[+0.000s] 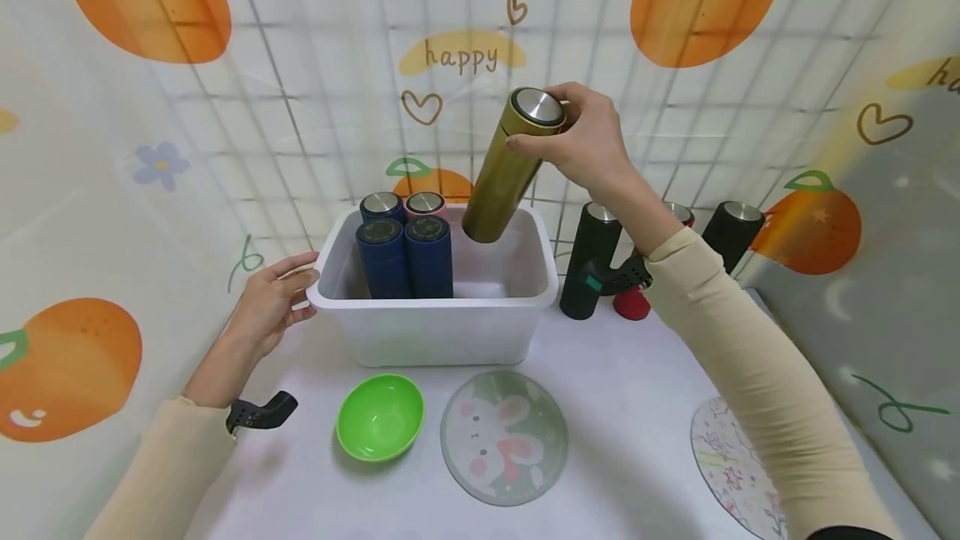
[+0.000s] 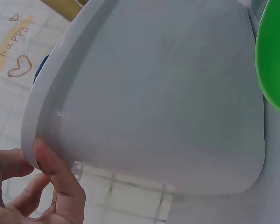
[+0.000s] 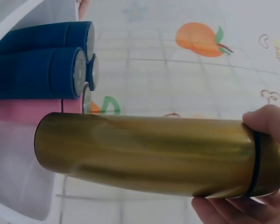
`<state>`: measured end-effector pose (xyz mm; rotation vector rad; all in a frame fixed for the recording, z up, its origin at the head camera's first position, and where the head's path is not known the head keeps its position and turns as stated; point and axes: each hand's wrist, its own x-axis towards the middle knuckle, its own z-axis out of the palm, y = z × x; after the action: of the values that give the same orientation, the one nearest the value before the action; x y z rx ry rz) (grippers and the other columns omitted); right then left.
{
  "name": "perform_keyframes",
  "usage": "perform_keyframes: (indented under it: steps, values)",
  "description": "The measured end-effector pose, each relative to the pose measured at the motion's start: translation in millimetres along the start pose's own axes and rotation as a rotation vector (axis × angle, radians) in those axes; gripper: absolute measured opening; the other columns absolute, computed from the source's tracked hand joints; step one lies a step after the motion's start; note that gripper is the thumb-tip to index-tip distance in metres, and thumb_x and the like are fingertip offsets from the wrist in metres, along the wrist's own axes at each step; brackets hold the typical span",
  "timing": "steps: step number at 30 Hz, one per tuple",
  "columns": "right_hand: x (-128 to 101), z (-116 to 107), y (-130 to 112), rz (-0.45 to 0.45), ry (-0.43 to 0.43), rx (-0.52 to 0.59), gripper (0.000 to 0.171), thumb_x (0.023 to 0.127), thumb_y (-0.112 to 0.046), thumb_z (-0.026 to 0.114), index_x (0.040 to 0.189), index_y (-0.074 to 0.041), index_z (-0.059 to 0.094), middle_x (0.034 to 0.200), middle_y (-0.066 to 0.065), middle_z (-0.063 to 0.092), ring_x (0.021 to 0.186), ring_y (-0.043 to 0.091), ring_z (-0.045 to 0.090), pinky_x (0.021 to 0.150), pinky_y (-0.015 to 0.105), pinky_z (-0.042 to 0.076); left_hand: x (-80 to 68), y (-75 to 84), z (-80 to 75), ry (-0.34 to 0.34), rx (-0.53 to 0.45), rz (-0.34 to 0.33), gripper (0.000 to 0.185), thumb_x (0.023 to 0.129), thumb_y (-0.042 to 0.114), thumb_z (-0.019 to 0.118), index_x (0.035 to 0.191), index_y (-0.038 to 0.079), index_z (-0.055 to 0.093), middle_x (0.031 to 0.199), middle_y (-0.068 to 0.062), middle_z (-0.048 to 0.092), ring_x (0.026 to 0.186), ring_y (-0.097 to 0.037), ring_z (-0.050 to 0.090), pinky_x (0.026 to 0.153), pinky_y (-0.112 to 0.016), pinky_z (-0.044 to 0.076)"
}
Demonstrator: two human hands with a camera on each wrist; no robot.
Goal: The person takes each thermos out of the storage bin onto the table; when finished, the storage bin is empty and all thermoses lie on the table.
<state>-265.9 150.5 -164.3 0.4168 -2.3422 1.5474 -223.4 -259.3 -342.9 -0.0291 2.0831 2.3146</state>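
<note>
My right hand (image 1: pixel 588 136) grips a gold thermos flask (image 1: pixel 498 177) round its top, thumb on the near side. The flask tilts, its base at the mouth of a white plastic bin (image 1: pixel 442 336), over the right half. My left hand (image 1: pixel 270 302) pinches the bin's left rim between thumb and fingers, as the left wrist view also shows. Inside the bin's left half stand several flasks: dark blue ones (image 1: pixel 429 261) and a pink one (image 3: pixel 28 109), mostly hidden behind the front pair in the head view.
Right of the bin stand a black flask (image 1: pixel 577 294), a red one (image 1: pixel 632 305) partly behind my right arm, and another black one (image 1: pixel 731 232). In front lie a green bowl (image 1: pixel 381 417), a round rabbit mat (image 1: pixel 504 438) and a patterned round mat (image 1: pixel 727 457). A printed curtain hangs behind.
</note>
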Motion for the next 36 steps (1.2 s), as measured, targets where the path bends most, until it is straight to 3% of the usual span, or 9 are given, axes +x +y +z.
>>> perform_keyframes:
  steps: [14,21,36]
  values:
    - [-18.1,-19.0,-19.3,-0.074,0.069,0.059,0.059,0.074,-0.016,0.089,0.125,-0.011,0.062,0.106,0.007,0.069,0.088,0.021,0.062,0.076,0.028,0.051,-0.5,0.4,-3.5,0.011,-0.007,0.002,0.05,0.097,0.012,0.067,0.14,0.0,0.046,0.103,0.002,0.07,0.078,-0.013,0.068,0.059,-0.024,0.056]
    - [-26.7,-30.9,-23.0,-0.117,0.096,0.09,0.058,0.074,-0.011,0.088,0.126,-0.01,0.063,0.109,0.008,0.07,0.092,0.021,0.066,0.08,0.027,0.053,-0.2,-0.3,-0.8,0.018,0.012,-0.001,0.049,0.098,0.012,0.066,0.141,0.0,0.047,0.104,0.001,0.068,0.077,-0.013,0.067,0.06,-0.024,0.055]
    - [-47.9,-61.8,-28.0,-0.114,0.148,0.112,0.057,0.073,-0.008,0.089,0.125,-0.01,0.067,0.11,0.008,0.07,0.093,0.021,0.069,0.081,0.024,0.054,2.8,-0.5,-1.0,0.013,0.007,-0.002,0.05,0.098,0.012,0.066,0.142,0.0,0.045,0.104,0.001,0.068,0.077,-0.013,0.067,0.058,-0.024,0.056]
